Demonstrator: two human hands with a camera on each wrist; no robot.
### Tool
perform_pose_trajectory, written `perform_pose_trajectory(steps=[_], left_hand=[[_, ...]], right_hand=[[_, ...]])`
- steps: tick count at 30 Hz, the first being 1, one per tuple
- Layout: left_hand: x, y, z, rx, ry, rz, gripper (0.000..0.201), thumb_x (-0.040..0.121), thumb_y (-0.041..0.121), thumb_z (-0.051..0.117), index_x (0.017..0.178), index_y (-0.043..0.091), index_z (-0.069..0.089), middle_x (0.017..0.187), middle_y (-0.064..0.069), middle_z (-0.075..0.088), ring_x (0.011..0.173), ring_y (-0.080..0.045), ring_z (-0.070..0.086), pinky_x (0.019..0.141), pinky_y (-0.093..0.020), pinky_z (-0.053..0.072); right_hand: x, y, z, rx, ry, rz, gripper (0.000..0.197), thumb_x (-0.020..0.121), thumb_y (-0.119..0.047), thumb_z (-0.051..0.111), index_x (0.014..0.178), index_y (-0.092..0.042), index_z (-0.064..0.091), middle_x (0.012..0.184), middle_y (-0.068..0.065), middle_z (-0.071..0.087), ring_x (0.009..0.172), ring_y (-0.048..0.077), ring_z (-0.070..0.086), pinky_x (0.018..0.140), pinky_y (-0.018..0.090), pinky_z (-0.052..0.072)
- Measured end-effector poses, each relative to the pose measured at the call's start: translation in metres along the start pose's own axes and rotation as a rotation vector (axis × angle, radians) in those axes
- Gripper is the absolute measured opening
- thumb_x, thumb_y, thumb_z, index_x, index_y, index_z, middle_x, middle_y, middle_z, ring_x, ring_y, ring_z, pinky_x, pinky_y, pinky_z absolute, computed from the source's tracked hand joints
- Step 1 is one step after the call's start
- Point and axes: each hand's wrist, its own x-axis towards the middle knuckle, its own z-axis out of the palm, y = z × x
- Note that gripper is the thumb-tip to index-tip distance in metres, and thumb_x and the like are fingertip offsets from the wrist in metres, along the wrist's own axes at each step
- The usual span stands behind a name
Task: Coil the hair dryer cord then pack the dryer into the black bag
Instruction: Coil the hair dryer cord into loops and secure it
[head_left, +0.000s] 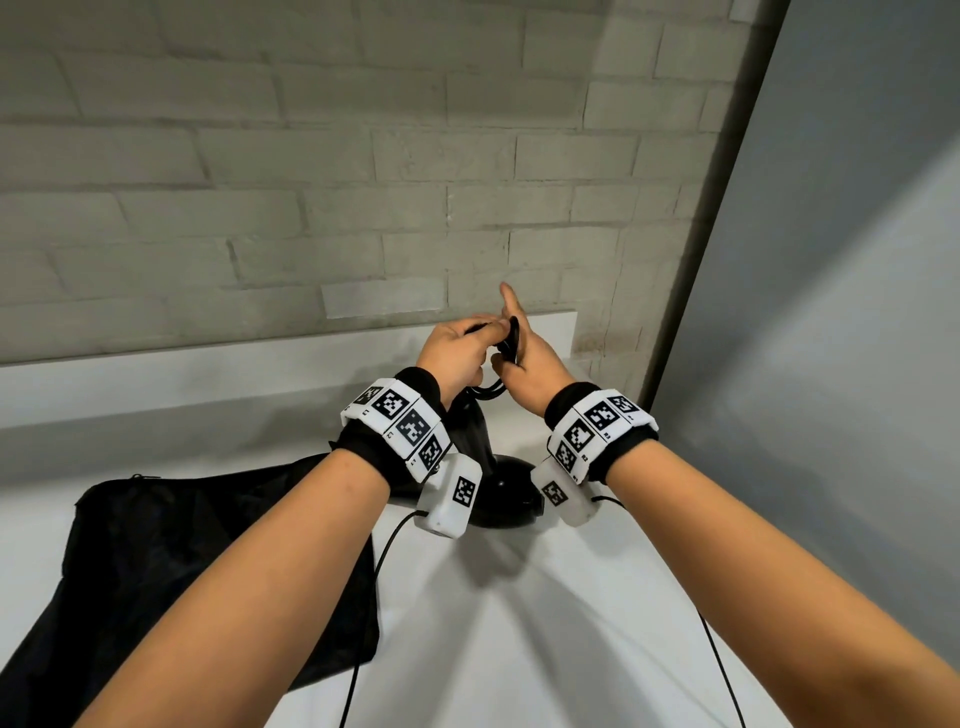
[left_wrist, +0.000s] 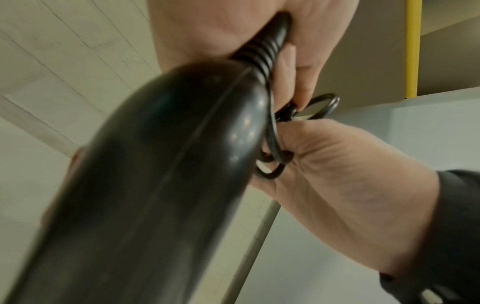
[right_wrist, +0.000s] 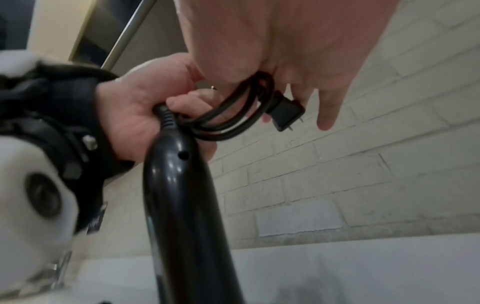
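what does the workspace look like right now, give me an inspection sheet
surface: white table, bare in the foreground.
job's things: hair dryer stands with its handle up; its cord is looped into a small coil at the handle top, plug free. black bag lies flat on the left, not yet used.
clutter: nothing seen.
grips: left hand holds the cord's strain relief at the handle top; right hand holds the coil, index finger extended.
cables: thin black wires run from both wrist cameras toward the table's near edge.
surroundings: white brick wall behind, grey panel on the right.
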Motion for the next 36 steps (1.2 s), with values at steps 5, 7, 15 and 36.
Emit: perform_pose_trajectory(steps=[5,7,15,36], left_hand=[[0.002,0.001,-0.001,-0.049,0.001,-0.025,0.018,0.089,0.010,0.053,0.075,0.016,0.062,0.053,0.001,0.036,0.029,-0.002,0.024,0.031,-0.013,0.020],[0.003,0.001,-0.001,-0.113,0.012,-0.027,0.019,0.089,0.008,0.052,0.074,0.015,0.061,0.049,0.004,0.038,0.028,-0.003,0.024,0.030,-0.013,0.017],[-0.004,0.003,0.000,-0.073,-0.004,0.012,0.008,0.083,0.012,0.064,0.075,0.011,0.062,0.039,0.011,0.039,0.026,-0.002,0.025,0.031,-0.011,0.020],[-0.013,0.007,0.002,0.080,-0.095,0.121,0.008,0.081,0.006,0.066,0.089,0.009,0.064,0.040,0.018,0.055,0.031,0.005,0.044,0.039,-0.001,0.029]], right_hand=[[-0.002,0.015,-0.001,0.067,-0.024,-0.001,0.044,0.087,-0.007,0.050,0.129,-0.009,0.036,0.101,0.001,0.057,0.099,0.021,0.053,0.091,0.034,0.042],[-0.009,0.027,-0.007,0.047,-0.139,0.042,0.030,0.086,-0.021,0.054,0.112,-0.006,0.046,0.096,0.000,0.056,0.091,0.013,0.050,0.085,0.028,0.039],[-0.025,0.051,-0.019,-0.093,-0.188,0.121,0.020,0.099,-0.020,0.031,0.099,-0.020,0.050,0.084,-0.003,0.052,0.075,0.012,0.049,0.075,0.024,0.037],[-0.003,-0.014,-0.055,-0.675,0.252,0.014,0.025,0.092,-0.031,0.043,0.099,-0.020,0.065,0.104,0.005,0.069,0.100,0.027,0.060,0.080,0.033,0.045]])
